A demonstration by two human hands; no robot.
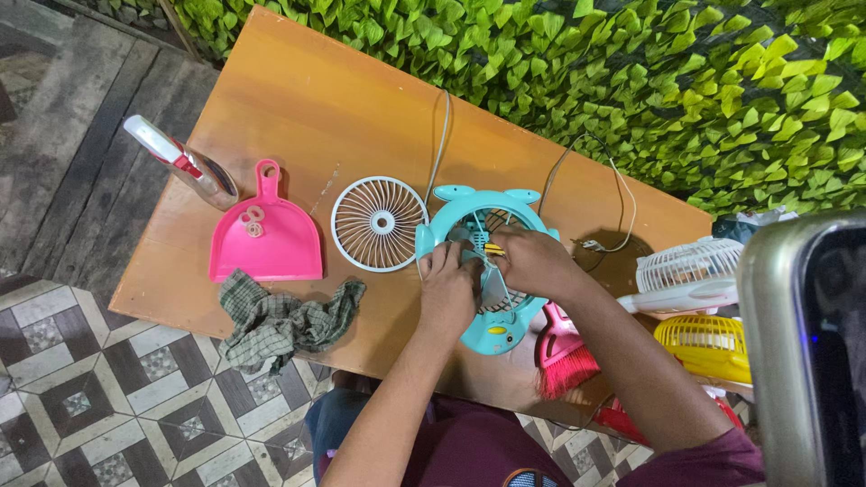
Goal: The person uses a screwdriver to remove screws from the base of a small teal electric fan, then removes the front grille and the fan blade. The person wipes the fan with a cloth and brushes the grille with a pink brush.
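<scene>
A small turquoise desk fan (492,329) lies face up on the orange wooden table (316,99), with its front grille off. My left hand (448,287) grips the fan's blade hub from the left. My right hand (532,261) is closed on a yellow-handled screwdriver (493,249) whose tip points into the fan's centre. The removed round white grille (379,224) lies flat just left of the fan. A grey cable (440,144) runs from the fan toward the table's far edge.
A pink dustpan (266,239) holds small parts, next to a spray bottle (180,164) and a checked cloth (284,320). A pink brush (564,356), a white fan (690,271) and a yellow fan (708,343) crowd the right. A leafy green wall (631,81) stands behind.
</scene>
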